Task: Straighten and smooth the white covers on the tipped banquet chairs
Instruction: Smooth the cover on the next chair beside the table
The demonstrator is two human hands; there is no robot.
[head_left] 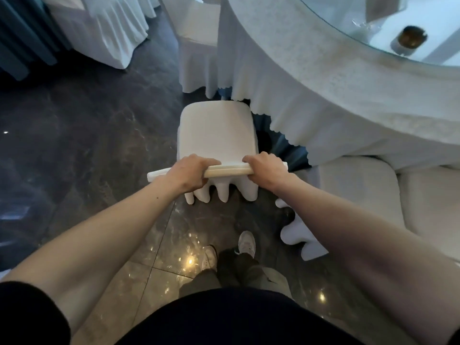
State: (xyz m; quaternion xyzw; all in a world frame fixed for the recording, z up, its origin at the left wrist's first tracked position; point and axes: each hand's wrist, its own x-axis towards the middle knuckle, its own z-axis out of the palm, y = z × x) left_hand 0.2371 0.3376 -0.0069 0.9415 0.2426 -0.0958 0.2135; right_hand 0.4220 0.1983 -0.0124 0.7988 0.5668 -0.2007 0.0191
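Chair (217,131) sits dead centre on the dark glossy floor (82,145), seat pointing away from the person toward the round table, front edge tucked just under the hem of the white tablecloth (298,100). Top rail of the chair back runs left-right across the view, that's the long axis here. White cover (216,135) is smooth and flat over the seat, corners rounded; at the back it hangs in a row of soft pleats (221,190) down to the floor. Rail edge between the hands looks cream and slightly folded over, left end of it sticks out past the left hand. Left hand (190,174) is clenched over the covered top rail, fingers wrapped forward, thumb behind. Right hand (267,171) grips the same rail just beside it, also closed tight on the fabric. Both forearms bare, dark sleeve at the left elbow. A second covered chair (361,195) is near on the right, touching the tablecloth, its skirt pooling on the floor. Another covered chair (196,41) is at the table farther back. Glass tabletop (373,26) reflects light. White shoes (246,244) and dark trousers visible below. No readable labels or writing anywhere.
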